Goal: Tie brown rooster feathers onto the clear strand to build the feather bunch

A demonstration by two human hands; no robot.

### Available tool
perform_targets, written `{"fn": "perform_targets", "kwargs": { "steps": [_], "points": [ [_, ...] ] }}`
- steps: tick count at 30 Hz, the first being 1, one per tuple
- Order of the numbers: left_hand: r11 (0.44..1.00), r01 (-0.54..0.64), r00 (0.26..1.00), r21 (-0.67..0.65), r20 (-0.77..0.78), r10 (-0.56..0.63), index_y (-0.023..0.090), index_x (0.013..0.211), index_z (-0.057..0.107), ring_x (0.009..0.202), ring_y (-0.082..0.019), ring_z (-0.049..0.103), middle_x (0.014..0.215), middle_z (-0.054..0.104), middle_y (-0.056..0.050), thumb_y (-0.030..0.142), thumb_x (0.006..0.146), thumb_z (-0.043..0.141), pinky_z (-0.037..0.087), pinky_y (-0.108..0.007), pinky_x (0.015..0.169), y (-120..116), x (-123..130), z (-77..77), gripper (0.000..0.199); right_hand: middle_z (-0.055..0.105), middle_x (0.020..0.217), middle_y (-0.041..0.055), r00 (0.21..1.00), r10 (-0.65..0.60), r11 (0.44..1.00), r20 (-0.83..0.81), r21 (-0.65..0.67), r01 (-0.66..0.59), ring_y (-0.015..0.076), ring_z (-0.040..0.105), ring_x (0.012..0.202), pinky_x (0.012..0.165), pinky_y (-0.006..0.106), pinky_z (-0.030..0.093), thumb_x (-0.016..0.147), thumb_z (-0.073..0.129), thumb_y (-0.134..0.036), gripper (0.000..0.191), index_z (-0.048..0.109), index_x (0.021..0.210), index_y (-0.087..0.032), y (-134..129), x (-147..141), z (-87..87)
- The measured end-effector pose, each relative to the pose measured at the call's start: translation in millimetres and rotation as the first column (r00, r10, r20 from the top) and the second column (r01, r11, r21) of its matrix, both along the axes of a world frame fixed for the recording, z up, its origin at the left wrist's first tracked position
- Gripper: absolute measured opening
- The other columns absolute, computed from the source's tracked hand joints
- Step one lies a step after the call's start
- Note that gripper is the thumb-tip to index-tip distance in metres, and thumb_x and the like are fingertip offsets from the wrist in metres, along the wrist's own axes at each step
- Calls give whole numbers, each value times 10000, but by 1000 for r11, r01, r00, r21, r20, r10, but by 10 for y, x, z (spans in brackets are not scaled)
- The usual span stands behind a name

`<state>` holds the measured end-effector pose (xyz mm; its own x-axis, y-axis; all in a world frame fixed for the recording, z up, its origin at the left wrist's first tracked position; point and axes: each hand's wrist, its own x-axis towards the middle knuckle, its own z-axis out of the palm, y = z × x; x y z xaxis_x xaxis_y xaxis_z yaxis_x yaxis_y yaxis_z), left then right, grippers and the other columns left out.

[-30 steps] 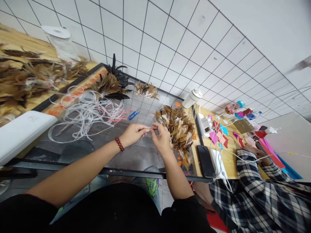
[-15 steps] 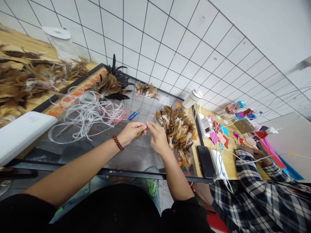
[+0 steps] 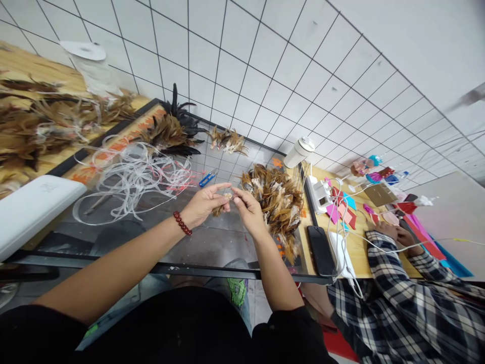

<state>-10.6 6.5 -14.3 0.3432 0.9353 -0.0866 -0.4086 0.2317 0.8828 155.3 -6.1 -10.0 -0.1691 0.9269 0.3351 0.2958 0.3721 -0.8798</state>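
My left hand (image 3: 206, 203), with a beaded bracelet at its wrist, pinches a small bunch of brown feathers (image 3: 217, 212) between thumb and fingers. The bunch's pale quill end pokes up between my two hands, and its brown tips hang below the left fingers. My right hand (image 3: 249, 211) meets it from the other side, thumb and fingertips closed at the pale end; any thread there is too fine to see. A large heap of brown feathers (image 3: 278, 197) lies just right of my right hand. Blue thread snips (image 3: 206, 179) rest beyond my left hand.
A tangle of clear plastic strips (image 3: 125, 174) lies left, near a white box-like object (image 3: 41, 212). Brown and black feathers (image 3: 166, 131) and a small feather row (image 3: 228, 140) sit farther back. At right are a white tumbler (image 3: 299, 151), phone (image 3: 321, 250), cables and a person's plaid sleeves (image 3: 390, 263).
My fingers have spread slightly: the left index finger has straightened and the right hand has turned a little, so the pale end of the feather bunch now shows between them.
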Motion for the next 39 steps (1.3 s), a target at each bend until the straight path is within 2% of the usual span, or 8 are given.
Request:
{"fn": "perform_targets", "kwargs": {
  "steps": [4,8,12,16,22,27,31,39],
  "points": [
    [998,56,998,7,30,-56,115,1315,523,553,-142,631,573,678,-4,339,642,839,478,-259,609,-11,-12,7,776,692,951,33,989,69,987,-131,-136,-87,156,617,891,902,327,487,833,635,-455,363,705,1123,-247,-8,-21,-4],
    [992,125,991,2,41,-125,117,1343,503,522,-142,624,561,673,-6,340,637,845,456,-242,564,-31,-16,32,816,670,731,-3,932,121,942,-343,-256,-216,131,602,679,736,307,525,787,686,-463,335,720,1013,-218,-33,-64,-2],
    [986,167,986,-28,21,-166,143,1318,543,574,-163,654,628,699,-24,375,646,834,493,-276,614,-36,-5,38,768,592,586,-35,917,61,948,-394,-265,-177,114,552,552,629,285,506,770,702,-448,259,697,826,-195,-38,-76,2],
    [994,112,990,2,-82,-111,131,915,738,692,-186,669,752,729,-86,496,674,778,505,-290,662,-2,-2,-2,440,596,678,-12,964,-73,986,-257,-166,30,116,564,601,631,272,486,771,700,-384,193,695,734,-194,-29,-46,28],
    [974,197,947,109,-277,-161,146,626,694,582,-130,561,627,654,-48,511,717,724,420,-235,551,-4,-14,-27,377,584,669,-2,989,-135,989,-65,-69,131,126,526,654,644,254,459,788,676,-339,154,739,726,-213,-30,-34,52],
    [992,123,982,19,-146,-119,155,687,693,630,-135,586,623,643,-28,507,646,781,446,-243,622,-9,6,-19,366,656,977,68,980,-184,975,68,135,174,156,601,944,894,307,482,926,484,-284,292,707,1099,-209,-59,-49,21],
    [995,101,993,-24,-55,-102,143,675,688,655,-133,592,667,662,-36,487,607,816,461,-248,664,18,8,-50,373,607,1154,107,941,-148,951,304,305,51,167,575,1085,962,328,453,947,405,-206,407,580,1314,-207,-101,-66,-28],
    [999,40,997,-32,-63,-42,142,609,692,606,-131,575,615,651,-46,427,592,831,458,-249,626,33,3,-66,318,603,1263,102,844,-120,967,523,254,-20,196,536,1184,984,355,414,949,399,-197,424,539,1349,-222,-140,-63,20]
  ]
}}
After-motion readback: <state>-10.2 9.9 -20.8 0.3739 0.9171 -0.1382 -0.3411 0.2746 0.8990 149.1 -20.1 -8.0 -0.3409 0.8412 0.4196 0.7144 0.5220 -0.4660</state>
